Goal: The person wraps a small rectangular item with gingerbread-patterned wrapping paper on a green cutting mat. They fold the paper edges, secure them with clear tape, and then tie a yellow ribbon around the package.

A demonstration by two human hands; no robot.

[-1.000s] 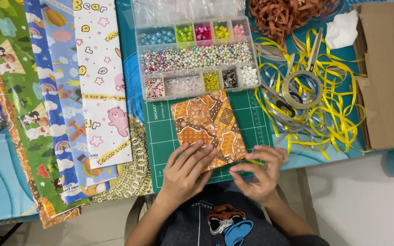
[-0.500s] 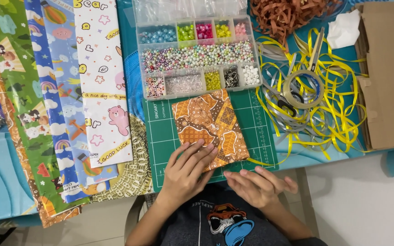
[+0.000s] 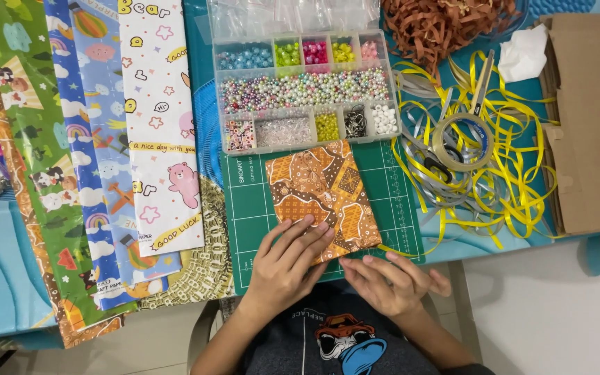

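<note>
Orange and brown patterned paper wraps a flat packet that lies on a green cutting mat in the middle of the counter. The left hand lies flat on the packet's near edge, fingers spread and straight, pressing down but not gripping. The right hand is just past the packet's near corner, at about 4 o'clock from it. It is open too, palm down, with the fingertips by the paper edge. It holds nothing.

At 9 o'clock from the packet, long sheets of wrapping paper lie side by side: a white sheet with a pink bear, a blue sheet with rainbows and a green sheet. A gold patterned sheet peeks out under them.

At 12 o'clock, touching the far edge of the packet, sits a clear bead box with many small parts full of coloured beads. At 2 o'clock, a heap of yellow ribbon and grey ribbon lies with a roll of tape on top. Farther off, there is a pile of brown paper shreds. At 3 o'clock, at the edge, is a brown cardboard box.
</note>
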